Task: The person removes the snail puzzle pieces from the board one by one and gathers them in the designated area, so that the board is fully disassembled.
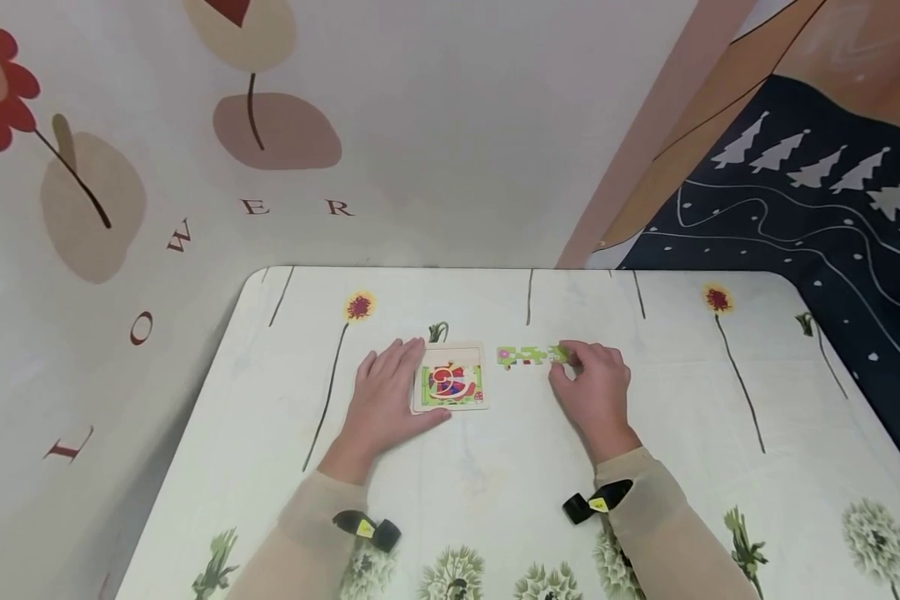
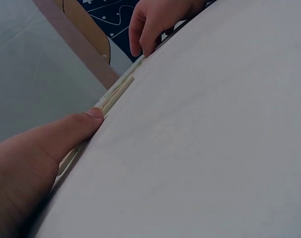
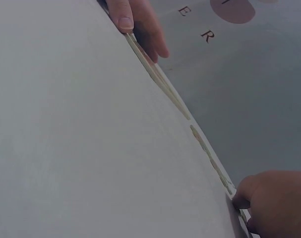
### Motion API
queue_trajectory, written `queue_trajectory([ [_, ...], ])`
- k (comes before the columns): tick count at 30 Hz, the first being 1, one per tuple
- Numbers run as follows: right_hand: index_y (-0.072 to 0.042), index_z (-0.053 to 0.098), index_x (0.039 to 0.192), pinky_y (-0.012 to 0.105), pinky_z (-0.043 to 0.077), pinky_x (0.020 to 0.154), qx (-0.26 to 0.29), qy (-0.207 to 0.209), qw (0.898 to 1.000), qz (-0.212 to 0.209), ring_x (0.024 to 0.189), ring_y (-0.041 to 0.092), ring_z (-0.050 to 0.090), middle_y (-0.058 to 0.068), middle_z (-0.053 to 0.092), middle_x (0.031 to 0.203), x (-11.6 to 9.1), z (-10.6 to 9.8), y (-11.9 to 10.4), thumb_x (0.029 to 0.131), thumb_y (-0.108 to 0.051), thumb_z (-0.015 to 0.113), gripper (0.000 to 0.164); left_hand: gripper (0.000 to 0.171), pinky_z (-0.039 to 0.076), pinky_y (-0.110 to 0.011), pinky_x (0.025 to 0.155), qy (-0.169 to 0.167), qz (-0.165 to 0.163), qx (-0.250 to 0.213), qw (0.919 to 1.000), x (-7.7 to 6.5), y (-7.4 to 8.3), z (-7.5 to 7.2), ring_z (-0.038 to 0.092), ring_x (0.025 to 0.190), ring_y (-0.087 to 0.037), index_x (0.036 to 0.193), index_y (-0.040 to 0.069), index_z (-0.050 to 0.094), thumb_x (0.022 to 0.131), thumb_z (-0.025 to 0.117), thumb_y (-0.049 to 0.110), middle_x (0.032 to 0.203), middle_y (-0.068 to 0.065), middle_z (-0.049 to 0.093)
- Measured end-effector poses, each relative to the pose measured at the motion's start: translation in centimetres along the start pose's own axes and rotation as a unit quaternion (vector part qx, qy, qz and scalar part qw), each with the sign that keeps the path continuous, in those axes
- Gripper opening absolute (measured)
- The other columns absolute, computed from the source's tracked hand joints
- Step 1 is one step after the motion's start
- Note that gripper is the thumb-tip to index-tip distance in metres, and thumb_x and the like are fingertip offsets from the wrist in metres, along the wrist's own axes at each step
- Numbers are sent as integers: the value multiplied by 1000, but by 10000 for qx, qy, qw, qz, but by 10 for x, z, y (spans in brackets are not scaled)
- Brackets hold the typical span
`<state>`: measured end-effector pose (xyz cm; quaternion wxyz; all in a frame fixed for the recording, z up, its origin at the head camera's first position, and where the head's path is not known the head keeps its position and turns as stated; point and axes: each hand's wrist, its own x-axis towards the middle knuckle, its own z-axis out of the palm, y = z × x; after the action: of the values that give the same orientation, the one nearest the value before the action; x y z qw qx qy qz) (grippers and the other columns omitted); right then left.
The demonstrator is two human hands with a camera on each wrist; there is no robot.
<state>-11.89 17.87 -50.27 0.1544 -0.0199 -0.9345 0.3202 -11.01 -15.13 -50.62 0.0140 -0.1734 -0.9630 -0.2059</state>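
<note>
A small square jigsaw puzzle board (image 1: 452, 385) with a pale wooden frame lies on the table, showing a red and purple snail-like picture on green. Bare board shows along its top part. My left hand (image 1: 390, 396) rests against it, straight fingers along the left edge and thumb on the near edge. In the left wrist view that thumb (image 2: 81, 126) presses the board's side. Right of the board lies a short row of green puzzle pieces (image 1: 525, 356), one bearing a pink flower. My right hand (image 1: 594, 387) pinches the piece at the row's right end between thumb and forefinger.
The white table (image 1: 465, 483) has printed flowers and stems on its cover. Behind it stands a wall (image 1: 457, 167) with printed letters and flowers. A dark blue panel (image 1: 780, 217) with white trees is at the right. Both wrists wear black straps with small cameras.
</note>
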Motion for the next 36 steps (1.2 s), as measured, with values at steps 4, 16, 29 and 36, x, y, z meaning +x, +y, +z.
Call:
queue_trajectory([
  [4,-6,77,122,64,33,104,-14,119,9999,6,111,38,56,12,69,100,0,-1,-2,89,-17,77,35,119,14,-62,125,-21,-43,-23,10000,0,1,-1,26,159,-32,169,11,29,80,80,71,170,-9,38],
  [16,-11,78,119,66,27,103,-145,414,9939,-1007,118,39,51,12,68,115,-6,15,-27,85,-30,76,39,121,15,-62,125,-56,-134,-48,9999,1,2,-3,28,159,-32,168,8,31,78,82,71,169,-10,39],
  [29,-13,77,124,59,28,106,-260,-824,9864,-1397,121,30,48,4,65,118,-21,57,-84,92,-37,74,40,119,15,-63,124,46,-60,-59,10000,-1,-1,2,29,158,-34,169,11,30,80,77,73,169,-10,40],
  [36,-18,80,118,59,30,102,-312,-809,9849,-1500,114,29,50,2,63,112,-26,73,-104,94,-34,73,30,114,16,-64,123,124,87,75,9999,0,-2,0,30,157,-35,167,11,36,81,74,75,167,-10,42],
])
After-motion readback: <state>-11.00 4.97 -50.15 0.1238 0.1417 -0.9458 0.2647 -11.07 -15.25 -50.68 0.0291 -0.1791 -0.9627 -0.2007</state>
